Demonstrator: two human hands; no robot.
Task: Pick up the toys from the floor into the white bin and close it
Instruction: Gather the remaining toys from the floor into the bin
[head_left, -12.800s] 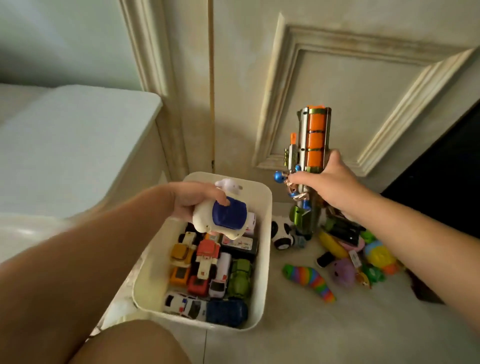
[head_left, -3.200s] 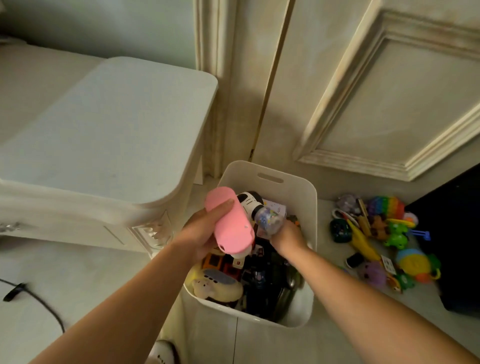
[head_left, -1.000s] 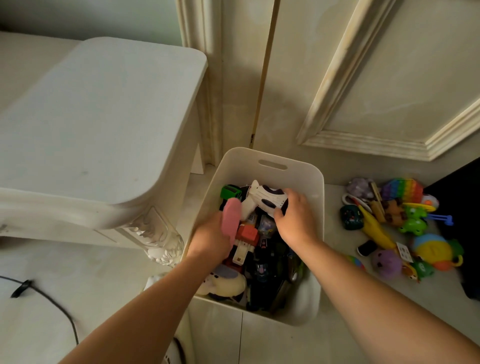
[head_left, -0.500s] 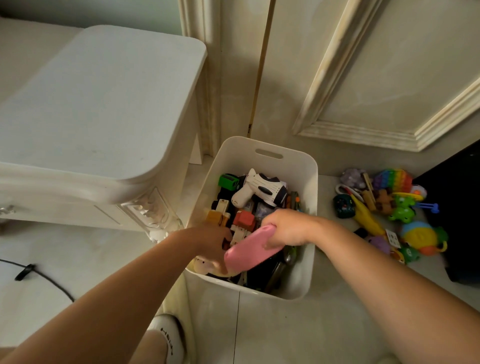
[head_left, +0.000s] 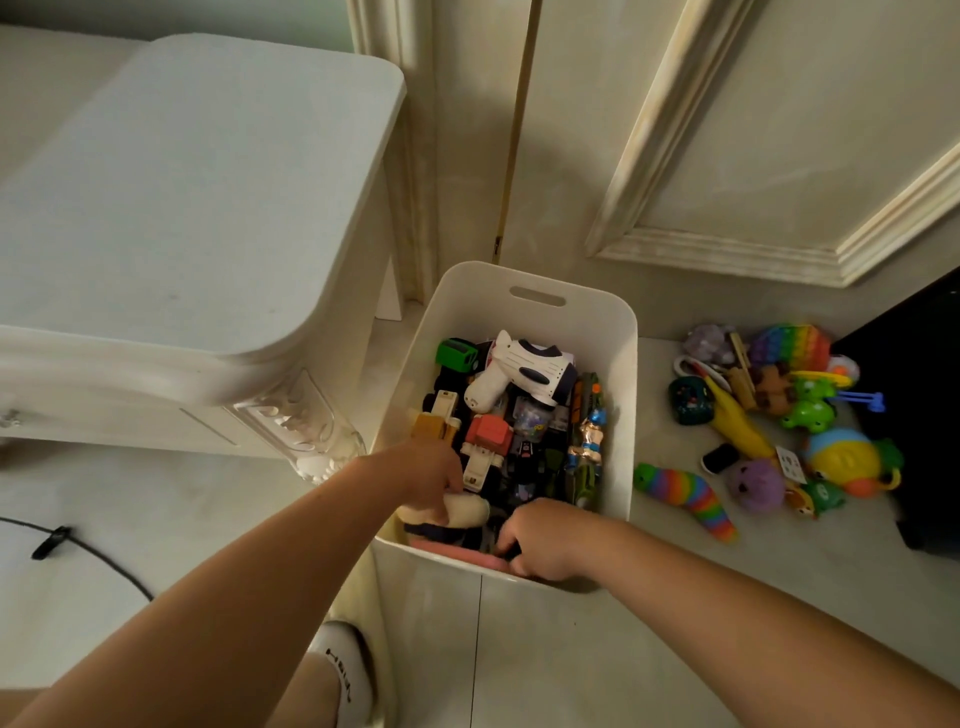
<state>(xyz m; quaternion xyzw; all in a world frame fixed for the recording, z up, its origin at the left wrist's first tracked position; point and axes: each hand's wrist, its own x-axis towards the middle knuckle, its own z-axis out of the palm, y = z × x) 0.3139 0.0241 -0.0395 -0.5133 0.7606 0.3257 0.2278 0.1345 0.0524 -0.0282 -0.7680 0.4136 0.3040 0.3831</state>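
The left hand (head_left: 427, 475) is down inside the white bin (head_left: 623, 374), its fingers curled round a cream soft toy (head_left: 465, 510) at the near end. To me it looks like it is holding that toy aside to make room. The right hand (head_left: 545, 540) is bent over the near wall, fingertips hooked down on a pink toy (head_left: 457, 554), which lies flat against that wall. I'd guess it is being wedged into the last gap. The bin is packed with small vehicles, and a white toy gun (head_left: 519, 370) lies on top towards the far end.

Plenty is not yet gathered. On the pale floor (head_left: 597, 665), just right of the bin, lie a rainbow slug (head_left: 685, 493), a purple squishy (head_left: 756, 486), a yellow banana-shaped toy (head_left: 737, 422), a green frog (head_left: 810, 410) and a rainbow pop toy (head_left: 792, 345), all bunched together. I see no lid.

A white table (head_left: 182, 182) stands close on the left, a panelled door (head_left: 779, 130) rises behind the bin, and a dark cable (head_left: 78, 543) trails across the floor.
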